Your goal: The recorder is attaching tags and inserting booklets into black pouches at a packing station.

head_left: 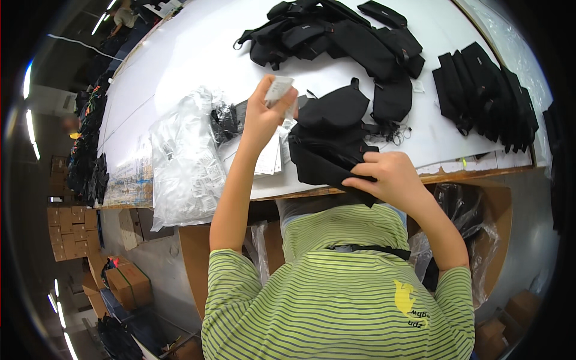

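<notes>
Between the thumb and fingers of my left hand (267, 114) is a small white printed packet (279, 90), held above the table. My right hand (387, 175) pinches the near edge of a black fabric bag (327, 141) at the table's front edge. The bag's near side gapes in a fold beside my fingers. Left of my raised forearm lies a heap of clear plastic bags (186, 156) with white printed labels. Small black items in clear wrap (225, 120) rest against that heap, and white sheets of paper (269, 159) lie partly hidden behind my forearm.
A large pile of black bags (336, 36) curves across the far side of the white table (180, 54). More black bags (480, 90) stand in a row at the right. Below the table's edge are open cardboard boxes (495, 222) with plastic liners. Stacked cartons (73, 231) stand at the left.
</notes>
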The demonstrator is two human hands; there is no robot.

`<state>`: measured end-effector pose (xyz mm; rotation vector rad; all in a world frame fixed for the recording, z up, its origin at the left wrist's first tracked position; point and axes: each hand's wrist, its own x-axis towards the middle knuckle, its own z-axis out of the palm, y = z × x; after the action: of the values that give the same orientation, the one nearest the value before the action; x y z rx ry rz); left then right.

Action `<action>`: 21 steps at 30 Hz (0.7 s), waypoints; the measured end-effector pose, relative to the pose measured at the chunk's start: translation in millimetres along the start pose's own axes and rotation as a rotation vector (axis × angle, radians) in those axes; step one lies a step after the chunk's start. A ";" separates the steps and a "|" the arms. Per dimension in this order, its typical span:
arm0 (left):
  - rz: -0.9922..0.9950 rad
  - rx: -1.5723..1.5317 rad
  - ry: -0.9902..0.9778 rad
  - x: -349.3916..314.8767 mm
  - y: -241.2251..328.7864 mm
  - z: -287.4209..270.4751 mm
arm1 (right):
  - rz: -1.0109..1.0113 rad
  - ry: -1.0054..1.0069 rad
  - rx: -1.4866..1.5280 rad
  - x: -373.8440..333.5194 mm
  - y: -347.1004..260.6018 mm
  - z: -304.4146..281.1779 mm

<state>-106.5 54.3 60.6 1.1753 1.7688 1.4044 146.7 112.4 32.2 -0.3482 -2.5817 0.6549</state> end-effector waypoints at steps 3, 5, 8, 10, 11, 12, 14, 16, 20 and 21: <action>0.144 0.050 -0.377 -16.3 12.5 6.9 | -0.043 0.003 -0.046 5.9 -1.0 -4.4; 0.225 0.312 -0.429 -21.8 13.1 8.3 | -0.064 0.003 -0.066 8.5 -1.1 -6.0; 0.274 0.667 -0.515 -26.2 28.0 10.2 | -0.081 0.018 -0.113 9.1 -0.4 -7.6; 0.269 0.774 -0.520 -27.3 35.3 11.4 | -0.097 0.006 -0.147 9.6 -0.6 -8.6; 0.268 0.773 -0.520 -26.0 32.2 10.5 | -0.097 0.005 -0.147 9.5 -1.7 -8.4; 0.324 0.788 -0.469 -21.9 26.4 8.4 | -0.098 0.007 -0.152 9.6 -2.6 -8.3; 0.354 0.815 -0.402 -12.2 26.3 2.8 | -0.097 0.007 -0.158 8.3 -2.2 -8.0; 0.177 0.823 -0.307 -1.0 29.4 -3.3 | -0.119 0.050 -0.191 6.7 0.2 -7.1; 0.186 0.909 -0.020 18.8 -26.7 -41.7 | -0.209 0.142 -0.276 7.9 -7.3 -13.7; 0.502 0.994 0.141 20.2 -40.1 -48.4 | -0.275 0.228 -0.267 8.6 -9.0 -16.8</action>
<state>-167.8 48.8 36.8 2.1771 2.4885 0.7985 146.1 114.1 53.0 -0.1352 -2.4351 0.1627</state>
